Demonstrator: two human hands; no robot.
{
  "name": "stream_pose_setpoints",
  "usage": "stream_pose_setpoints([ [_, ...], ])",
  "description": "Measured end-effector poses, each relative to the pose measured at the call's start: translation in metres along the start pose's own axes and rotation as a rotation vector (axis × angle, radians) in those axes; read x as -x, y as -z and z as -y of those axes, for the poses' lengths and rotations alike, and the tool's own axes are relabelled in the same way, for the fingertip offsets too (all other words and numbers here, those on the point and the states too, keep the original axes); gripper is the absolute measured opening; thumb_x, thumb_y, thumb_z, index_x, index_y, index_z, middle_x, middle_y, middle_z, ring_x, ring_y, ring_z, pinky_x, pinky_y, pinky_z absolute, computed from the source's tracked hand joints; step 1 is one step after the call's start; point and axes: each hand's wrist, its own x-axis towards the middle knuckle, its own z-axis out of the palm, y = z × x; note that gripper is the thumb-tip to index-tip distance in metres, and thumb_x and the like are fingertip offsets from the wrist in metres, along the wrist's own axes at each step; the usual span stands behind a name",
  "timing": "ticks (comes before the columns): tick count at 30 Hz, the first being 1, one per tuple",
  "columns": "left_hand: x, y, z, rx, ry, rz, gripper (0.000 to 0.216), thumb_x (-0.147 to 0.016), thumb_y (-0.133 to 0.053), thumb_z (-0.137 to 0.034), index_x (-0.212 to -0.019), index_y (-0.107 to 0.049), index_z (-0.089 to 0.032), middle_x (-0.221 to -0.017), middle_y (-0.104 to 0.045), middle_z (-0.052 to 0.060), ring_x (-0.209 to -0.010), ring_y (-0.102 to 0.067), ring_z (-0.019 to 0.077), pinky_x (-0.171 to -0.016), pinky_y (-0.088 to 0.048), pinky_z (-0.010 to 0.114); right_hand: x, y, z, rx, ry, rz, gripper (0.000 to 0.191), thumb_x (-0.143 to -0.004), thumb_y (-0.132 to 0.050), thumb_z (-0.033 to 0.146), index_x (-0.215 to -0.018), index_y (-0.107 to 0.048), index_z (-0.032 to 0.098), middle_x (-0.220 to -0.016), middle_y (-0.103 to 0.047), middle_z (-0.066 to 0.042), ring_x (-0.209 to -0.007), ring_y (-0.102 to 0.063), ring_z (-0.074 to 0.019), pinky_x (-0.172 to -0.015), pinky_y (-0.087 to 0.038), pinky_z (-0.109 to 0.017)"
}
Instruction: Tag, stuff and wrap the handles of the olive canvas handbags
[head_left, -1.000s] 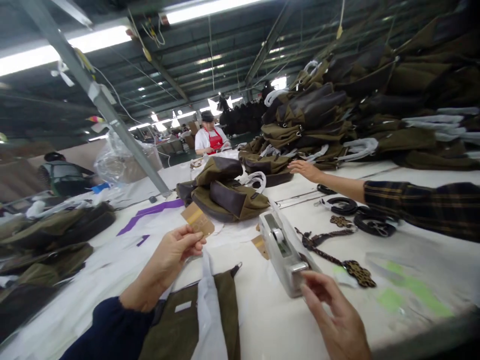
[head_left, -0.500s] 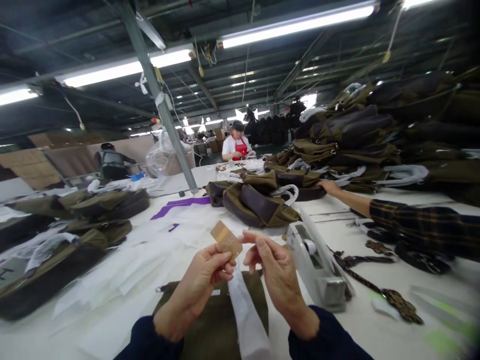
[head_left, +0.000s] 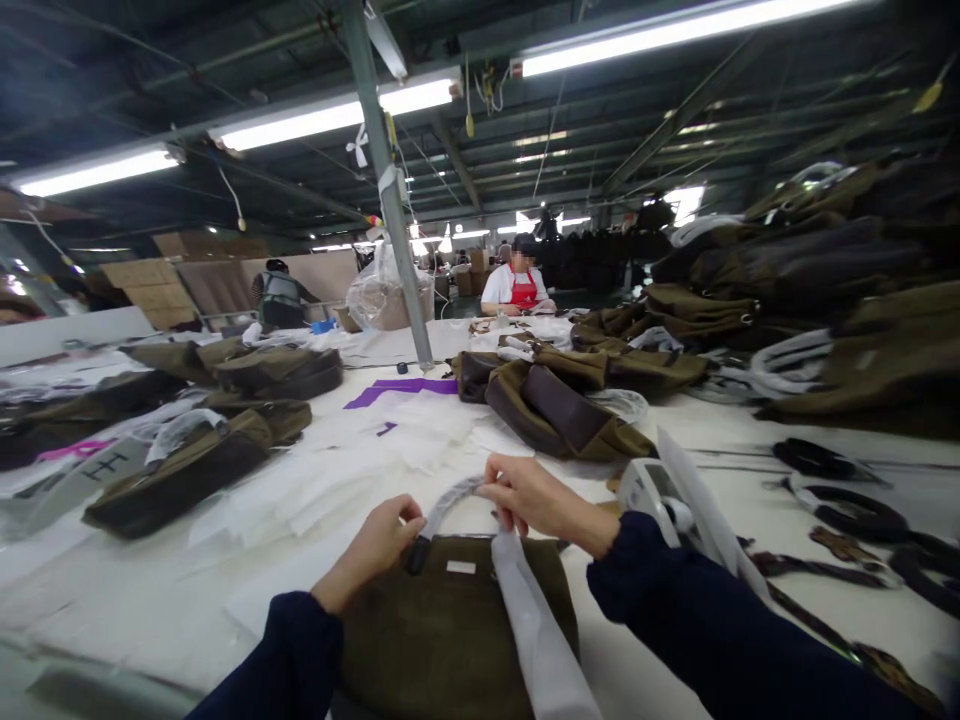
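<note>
An olive-green fabric bag [head_left: 450, 630] lies flat on the white table [head_left: 150, 590] right in front of me. Its curved handle [head_left: 446, 505], wrapped in clear film, arches over the top edge. My left hand [head_left: 375, 545] is closed on the left end of that handle, at the dark fitting. My right hand [head_left: 529, 497] pinches the handle's right end, where a white paper strip [head_left: 536, 630] runs down over the bag. The tan card I held a moment ago is out of sight.
A grey tape dispenser [head_left: 671, 500] stands just right of my right arm. More olive and brown bags [head_left: 555, 400] lie ahead, at the left [head_left: 195, 460], and piled high at the right [head_left: 825, 270]. Black straps [head_left: 855, 500] lie at the right. A person in a red apron [head_left: 517, 285] works far off.
My hands dropped from holding up a tan card to the bag's handle. The view swung left, and the co-worker's plaid-sleeved arm at the right left the frame.
</note>
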Motion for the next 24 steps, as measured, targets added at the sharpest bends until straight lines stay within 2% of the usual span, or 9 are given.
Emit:
stream_pose_setpoints([
  [3,-0.005,-0.004,0.020,-0.043,0.046,0.006,0.011,-0.067,-0.064,-0.024,-0.068,-0.059,-0.015,-0.069,-0.061,0.003,-0.055,-0.053,0.0123,-0.046,-0.036,0.021,-0.015,-0.024,-0.011,0.334,-0.009,0.087,0.014,-0.089,-0.057,0.026,-0.077,-0.057,0.018,-0.050,-0.059,0.003,-0.048,-0.055,-0.0105,-0.052,-0.038,-0.020],
  [5,-0.009,-0.011,0.028,-0.038,0.086,0.038,0.015,-0.068,-0.063,-0.026,-0.077,-0.063,-0.014,-0.067,-0.060,0.001,-0.050,-0.051,0.0116,-0.043,-0.035,0.021,-0.021,-0.040,-0.017,0.431,-0.015,0.084,0.013,-0.083,-0.064,0.024,-0.073,-0.060,0.017,-0.056,-0.062,0.000,-0.060,-0.060,-0.0142,-0.059,-0.038,-0.023],
  [8,-0.015,-0.018,0.035,0.002,0.136,0.105,0.026,-0.067,-0.065,-0.029,-0.087,-0.065,-0.012,-0.058,-0.057,-0.003,-0.043,-0.049,0.0113,-0.040,-0.032,0.021,-0.026,-0.058,-0.024,0.501,-0.046,0.074,0.007,-0.079,-0.070,0.022,-0.076,-0.066,0.017,-0.077,-0.069,-0.005,-0.077,-0.062,-0.0187,-0.065,-0.037,-0.026],
  [10,-0.019,-0.019,0.039,0.042,0.153,0.148,0.023,-0.063,-0.066,-0.028,-0.079,-0.065,-0.012,-0.051,-0.052,-0.004,-0.040,-0.045,0.0104,-0.039,-0.030,0.021,-0.027,-0.065,-0.028,0.532,-0.073,0.077,0.006,-0.079,-0.069,0.022,-0.079,-0.068,0.017,-0.087,-0.069,-0.007,-0.083,-0.061,-0.0196,-0.067,-0.036,-0.026],
  [13,-0.021,-0.017,0.044,0.129,0.156,0.160,0.016,-0.060,-0.063,-0.026,-0.070,-0.063,-0.012,-0.046,-0.049,-0.005,-0.039,-0.041,0.0088,-0.039,-0.028,0.020,-0.028,-0.067,-0.033,0.562,-0.121,0.072,0.007,-0.080,-0.065,0.020,-0.083,-0.070,0.016,-0.089,-0.069,-0.009,-0.084,-0.061,-0.0205,-0.067,-0.035,-0.027],
  [16,-0.016,-0.013,0.048,0.243,0.143,0.156,0.018,-0.063,-0.057,-0.025,-0.075,-0.061,-0.014,-0.048,-0.049,-0.005,-0.042,-0.041,0.0079,-0.041,-0.029,0.019,-0.031,-0.066,-0.034,0.568,-0.149,0.067,0.010,-0.081,-0.062,0.018,-0.084,-0.070,0.015,-0.089,-0.069,-0.009,-0.083,-0.061,-0.0209,-0.066,-0.034,-0.027],
  [20,-0.007,-0.007,0.049,0.383,0.109,0.206,0.019,-0.066,-0.052,-0.022,-0.081,-0.061,-0.014,-0.056,-0.054,-0.003,-0.049,-0.047,0.0080,-0.049,-0.036,0.018,-0.041,-0.072,-0.036,0.518,-0.110,0.081,0.009,-0.083,-0.064,0.023,-0.085,-0.070,0.017,-0.084,-0.069,-0.006,-0.080,-0.060,-0.0175,-0.067,-0.035,-0.025],
  [24,-0.005,-0.004,0.050,0.457,0.075,0.257,0.029,-0.072,-0.054,-0.025,-0.098,-0.062,-0.015,-0.061,-0.056,-0.003,-0.054,-0.051,0.0089,-0.054,-0.041,0.019,-0.054,-0.086,-0.041,0.457,-0.090,0.087,0.007,-0.082,-0.068,0.025,-0.083,-0.070,0.018,-0.077,-0.067,-0.003,-0.076,-0.059,-0.0164,-0.065,-0.035,-0.024],
])
